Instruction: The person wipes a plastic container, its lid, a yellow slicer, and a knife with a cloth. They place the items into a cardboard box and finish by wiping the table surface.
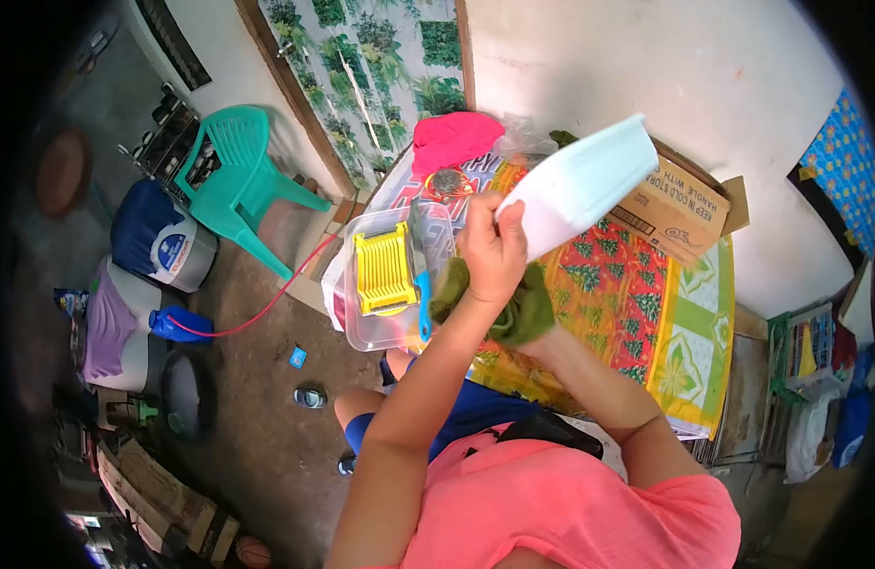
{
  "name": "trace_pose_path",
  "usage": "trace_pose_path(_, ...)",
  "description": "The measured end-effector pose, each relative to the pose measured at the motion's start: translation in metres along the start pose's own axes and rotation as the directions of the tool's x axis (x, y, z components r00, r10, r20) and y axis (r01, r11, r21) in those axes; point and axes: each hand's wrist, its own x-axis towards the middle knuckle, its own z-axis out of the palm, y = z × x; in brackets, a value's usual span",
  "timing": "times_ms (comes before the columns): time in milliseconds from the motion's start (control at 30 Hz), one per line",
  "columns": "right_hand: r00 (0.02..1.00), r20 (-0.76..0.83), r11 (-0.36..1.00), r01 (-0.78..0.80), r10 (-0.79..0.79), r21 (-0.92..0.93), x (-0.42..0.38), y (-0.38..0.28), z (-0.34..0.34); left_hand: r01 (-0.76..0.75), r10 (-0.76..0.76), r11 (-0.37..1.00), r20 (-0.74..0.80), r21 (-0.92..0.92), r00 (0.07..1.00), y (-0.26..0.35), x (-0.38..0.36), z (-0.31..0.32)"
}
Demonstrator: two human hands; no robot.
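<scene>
Left hand [492, 248] clenched on white-blue folded sheet [580, 185], frame center-top, long axis running lower left to upper right. Right hand hidden under green cloth [518, 313], state can't tell. Patterned tablecloth [665, 313] beyond; cardboard box [679, 204], green chair [243, 175] upper left.

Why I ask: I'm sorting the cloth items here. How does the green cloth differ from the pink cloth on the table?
The green cloth is dark olive; the pink cloth is bright pink. The green cloth is bunched under the left hand, which holds up a white folded sheet, while the pink cloth lies untouched at the table's far end. The green cloth sits beside the clear plastic container; the pink cloth lies beyond it. Both are crumpled, not folded. The right hand is hidden.
</scene>
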Motion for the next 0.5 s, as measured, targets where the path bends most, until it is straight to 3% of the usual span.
trace_pose_path(33, 0.999, 0.044, 0.999, 0.007, -0.005, -0.039, -0.012, -0.003, 0.001, -0.011, 0.011, 1.0, 0.037, 0.012, 0.999, -0.002, -0.001, 0.003)
trace_pose_path(67, 0.979, 0.185, 0.995, -0.081, 0.091, -0.058, -0.01, -0.013, -0.044, 0.015, -0.016, 1.0, 0.077, 0.012, 0.997, -0.004, -0.002, 0.006)
trace_pose_path(100, 0.999, 0.038, 0.933, -0.003, 0.017, -0.359, -0.028, -0.027, -0.043, -0.052, 0.047, 0.998, 0.106, 0.04, 0.993, -0.002, -0.002, 0.008)
trace_pose_path(133, 0.992, -0.078, 0.773, 0.028, -0.1, -0.634, -0.044, -0.042, -0.041, -0.12, 0.11, 0.991, 0.134, 0.066, 0.985, -0.001, -0.001, 0.012)
trace_pose_path(200, 0.969, -0.227, 0.882, -0.024, -0.094, -0.471, -0.064, -0.071, -0.086, -0.189, 0.164, 0.979, 0.252, 0.077, 0.954, -0.001, -0.005, 0.017)
trace_pose_path(300, 0.969, 0.234, 0.995, -0.088, 0.074, 0.051, -0.093, -0.097, -0.101, -0.33, 0.28, 0.942, 0.413, 0.054, 0.867, -0.003, -0.025, 0.025)
trace_pose_path(367, 0.959, -0.015, 0.957, 0.282, -0.282, 0.075, -0.124, -0.107, -0.107, -0.41, 0.342, 0.912, 0.556, -0.003, 0.758, -0.016, -0.048, 0.022)
trace_pose_path(400, 0.725, -0.329, 0.796, 0.564, -0.605, -0.219, -0.125, -0.104, -0.124, -0.443, 0.364, 0.896, 0.605, -0.022, 0.708, -0.017, -0.056, 0.016)
trace_pose_path(433, 0.685, -0.411, 0.795, 0.566, -0.601, -0.219, -0.137, -0.108, -0.122, -0.476, 0.386, 0.878, 0.652, -0.045, 0.652, -0.02, -0.065, 0.01)
trace_pose_path(500, 0.707, -0.199, 0.713, 0.569, -0.678, -0.409, -0.166, -0.123, -0.215, -0.495, 0.398, 0.866, 0.692, -0.066, 0.603, -0.036, -0.088, -0.008)
